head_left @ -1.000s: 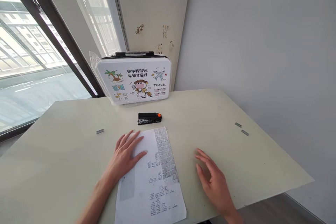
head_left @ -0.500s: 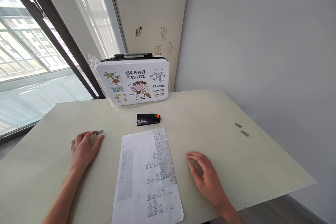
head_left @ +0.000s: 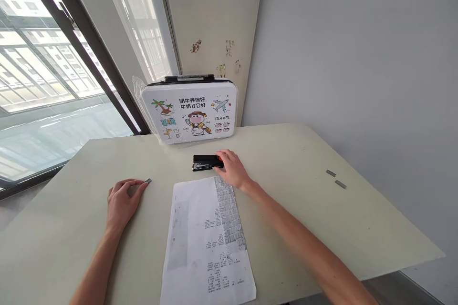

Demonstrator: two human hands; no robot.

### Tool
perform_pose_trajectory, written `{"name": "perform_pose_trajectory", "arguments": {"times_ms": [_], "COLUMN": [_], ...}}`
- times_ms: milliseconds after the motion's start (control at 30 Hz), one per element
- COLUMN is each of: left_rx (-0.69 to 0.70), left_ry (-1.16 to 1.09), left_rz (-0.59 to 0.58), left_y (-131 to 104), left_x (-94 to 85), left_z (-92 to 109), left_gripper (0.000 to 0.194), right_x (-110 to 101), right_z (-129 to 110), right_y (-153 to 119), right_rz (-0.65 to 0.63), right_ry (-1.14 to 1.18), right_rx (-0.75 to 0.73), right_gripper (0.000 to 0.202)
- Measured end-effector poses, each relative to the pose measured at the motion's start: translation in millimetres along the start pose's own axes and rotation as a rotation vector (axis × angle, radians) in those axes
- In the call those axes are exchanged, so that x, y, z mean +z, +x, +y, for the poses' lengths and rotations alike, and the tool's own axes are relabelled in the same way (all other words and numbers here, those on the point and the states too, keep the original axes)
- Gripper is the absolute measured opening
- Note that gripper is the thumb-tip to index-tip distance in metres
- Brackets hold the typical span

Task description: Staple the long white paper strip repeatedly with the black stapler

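My left hand point(head_left: 123, 200) rests on the table at the left, thumb and index finger closed on a small grey staple strip point(head_left: 148, 181). Farther in, my right hand point(head_left: 232, 167) has its fingers wrapped round the orange-tipped end of a black stapler point(head_left: 204, 162), which lies on its side or flat on the table; I cannot tell which. Printed sheets of paper point(head_left: 200, 238) lie between my arms, just below the stapler, with dense print along the right side. My right hand covers the stapler's right end and reaches over the paper's top right corner.
A white cartoon-printed case point(head_left: 189, 112) in clear plastic stands at the back of the pale table point(head_left: 286, 162). Two more grey staple strips point(head_left: 340, 184) lie near the right edge. A window point(head_left: 53, 66) is on the left, a grey wall point(head_left: 339, 57) on the right.
My right hand has moved from beside the paper, up and left, onto the stapler and taken hold of it. My left finger and thumb have closed on the staple strip. The view has shifted slightly.
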State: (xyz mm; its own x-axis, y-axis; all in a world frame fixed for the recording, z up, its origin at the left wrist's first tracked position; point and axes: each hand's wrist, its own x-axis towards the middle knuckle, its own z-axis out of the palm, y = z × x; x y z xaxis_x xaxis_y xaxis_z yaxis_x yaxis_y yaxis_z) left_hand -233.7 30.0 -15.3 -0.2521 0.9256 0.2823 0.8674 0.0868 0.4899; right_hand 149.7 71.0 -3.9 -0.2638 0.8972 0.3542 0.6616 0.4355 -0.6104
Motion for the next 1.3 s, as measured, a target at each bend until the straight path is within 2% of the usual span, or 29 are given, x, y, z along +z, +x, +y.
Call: {"name": "perform_pose_trajectory", "arguments": {"times_ms": [100,167,300,400,567,667,767,967,1067,1200,1300], "left_rx": [0.015,0.019,0.025,0.028,0.025,0.042,0.06,0.058,0.073,0.119,-0.006], "left_ry": [0.003,0.006,0.009,0.007,0.008,0.007,0.002,-0.061,-0.147,-0.507,-0.906], "left_rz": [0.0,0.001,-0.003,-0.002,-0.003,-0.015,-0.034,-0.087,-0.14,-0.393,-0.623], "left_y": [0,0,-2,-2,-1,-1,-4,-9,-22,-64,-100], "left_x": [0.5,0.8,1.4,1.7,1.3,1.2,0.9,-3.2,-2.5,7.5,18.8], "left_z": [-1,-1,-2,-1,2,9,20,49,74,125,165], "left_gripper": [0.041,0.042,0.043,0.042,0.043,0.044,0.043,0.042,0.041,0.04,0.036], "right_x": [11,11,-9,-43,-101,-117,-121,-117,-113,-109,-105], "right_z": [4,8,21,32,38,33,27,25,32,42,47], "right_y": [20,23,3,-34,-120,-168,-200,-214,-217,-224,-226], "right_rz": [-0.037,-0.041,0.028,0.065,0.033,-0.048,-0.101,-0.058,-0.073,-0.035,0.063], "right_ry": [-0.028,-0.037,-0.04,-0.031,-0.015,0.054,0.153,0.233,0.252,0.343,0.409], "right_rx": [0.003,0.019,0.068,0.097,0.129,0.213,0.305,0.345,0.359,0.405,0.453], "right_gripper": [0.029,0.021,0.021,0.025,0.032,0.034,0.033,0.033,0.037,0.043,0.045]}}
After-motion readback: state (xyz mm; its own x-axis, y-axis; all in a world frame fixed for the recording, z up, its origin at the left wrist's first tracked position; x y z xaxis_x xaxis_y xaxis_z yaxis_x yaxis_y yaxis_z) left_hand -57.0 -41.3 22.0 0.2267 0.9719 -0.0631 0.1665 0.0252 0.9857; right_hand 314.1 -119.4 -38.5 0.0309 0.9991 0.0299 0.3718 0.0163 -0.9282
